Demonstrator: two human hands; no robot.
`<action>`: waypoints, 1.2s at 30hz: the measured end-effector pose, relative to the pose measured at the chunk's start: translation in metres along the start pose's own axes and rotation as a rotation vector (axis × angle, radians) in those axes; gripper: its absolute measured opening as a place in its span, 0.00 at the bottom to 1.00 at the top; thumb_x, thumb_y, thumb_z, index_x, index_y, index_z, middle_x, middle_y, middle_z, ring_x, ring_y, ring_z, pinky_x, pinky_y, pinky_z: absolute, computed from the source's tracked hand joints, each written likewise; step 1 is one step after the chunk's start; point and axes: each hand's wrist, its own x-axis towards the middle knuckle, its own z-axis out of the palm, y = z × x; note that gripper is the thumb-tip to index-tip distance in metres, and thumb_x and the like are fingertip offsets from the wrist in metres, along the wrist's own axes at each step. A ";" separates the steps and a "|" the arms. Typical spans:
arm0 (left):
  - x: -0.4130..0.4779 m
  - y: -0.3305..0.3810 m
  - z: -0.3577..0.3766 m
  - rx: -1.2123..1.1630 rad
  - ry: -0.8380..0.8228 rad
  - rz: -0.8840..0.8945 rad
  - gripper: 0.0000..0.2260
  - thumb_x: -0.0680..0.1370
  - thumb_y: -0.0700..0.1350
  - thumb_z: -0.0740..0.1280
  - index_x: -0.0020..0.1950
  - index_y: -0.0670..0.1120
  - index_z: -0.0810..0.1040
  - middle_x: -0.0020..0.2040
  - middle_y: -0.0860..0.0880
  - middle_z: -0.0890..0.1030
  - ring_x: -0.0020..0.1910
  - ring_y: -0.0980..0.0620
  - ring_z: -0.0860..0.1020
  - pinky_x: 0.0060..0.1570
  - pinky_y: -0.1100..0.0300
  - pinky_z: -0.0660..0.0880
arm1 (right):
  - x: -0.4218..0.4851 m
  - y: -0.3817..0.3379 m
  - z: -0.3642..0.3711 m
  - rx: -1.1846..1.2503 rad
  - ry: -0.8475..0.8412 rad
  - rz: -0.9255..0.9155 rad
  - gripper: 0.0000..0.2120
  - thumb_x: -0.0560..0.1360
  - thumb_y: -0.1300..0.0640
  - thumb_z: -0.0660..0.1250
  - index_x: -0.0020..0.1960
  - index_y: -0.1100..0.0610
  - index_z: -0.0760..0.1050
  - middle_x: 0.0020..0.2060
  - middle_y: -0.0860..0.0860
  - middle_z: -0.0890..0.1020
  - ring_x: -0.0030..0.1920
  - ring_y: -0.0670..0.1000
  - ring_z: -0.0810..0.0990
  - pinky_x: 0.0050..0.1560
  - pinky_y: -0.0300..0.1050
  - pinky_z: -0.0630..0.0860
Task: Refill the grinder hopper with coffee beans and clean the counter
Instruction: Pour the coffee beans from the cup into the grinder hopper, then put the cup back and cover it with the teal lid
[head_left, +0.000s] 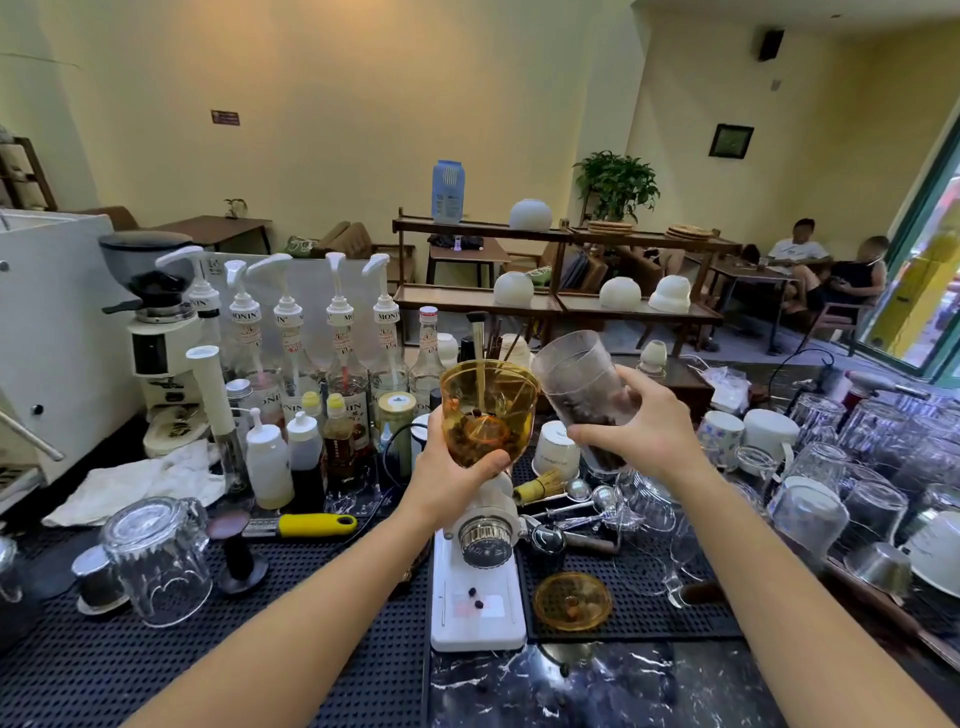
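An amber see-through hopper (488, 395) sits on top of a small white grinder (480, 551) in the middle of the counter, with a few coffee beans at its bottom. My left hand (457, 462) grips the hopper's lower left side. My right hand (644, 426) holds a clear plastic container of coffee beans (582, 384), tilted left toward the hopper's rim. The hopper's amber lid (573, 600) lies flat on the black mat to the right of the grinder. Two loose beans (475, 597) rest on the grinder's white base.
Syrup pump bottles (337, 332) and squeeze bottles (267, 462) stand behind left. A larger grinder (156, 322) and white cloth (140, 480) sit far left. Upturned glasses (852, 467) and cups crowd the right. A yellow-handled tool (311, 525), a tamper (236, 551) and spoons (587, 493) lie near the grinder.
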 end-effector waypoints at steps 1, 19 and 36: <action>-0.002 -0.001 -0.002 -0.006 -0.030 0.001 0.40 0.62 0.65 0.71 0.68 0.63 0.55 0.57 0.63 0.72 0.56 0.60 0.74 0.52 0.63 0.69 | -0.005 0.001 0.002 0.049 -0.007 0.013 0.30 0.54 0.44 0.80 0.54 0.44 0.75 0.42 0.40 0.79 0.43 0.40 0.76 0.37 0.36 0.69; -0.154 -0.184 -0.220 0.871 -0.439 0.051 0.38 0.71 0.69 0.56 0.75 0.50 0.59 0.74 0.46 0.65 0.73 0.47 0.62 0.70 0.49 0.58 | -0.125 -0.089 0.094 0.317 0.006 0.020 0.25 0.57 0.51 0.80 0.50 0.42 0.76 0.42 0.38 0.84 0.43 0.39 0.81 0.40 0.28 0.73; -0.164 -0.234 -0.242 1.071 -0.556 0.037 0.39 0.69 0.76 0.43 0.76 0.59 0.42 0.78 0.51 0.46 0.75 0.55 0.40 0.73 0.45 0.38 | -0.016 -0.083 0.364 0.285 -0.025 0.405 0.32 0.59 0.50 0.79 0.59 0.54 0.71 0.47 0.44 0.78 0.48 0.45 0.78 0.47 0.41 0.75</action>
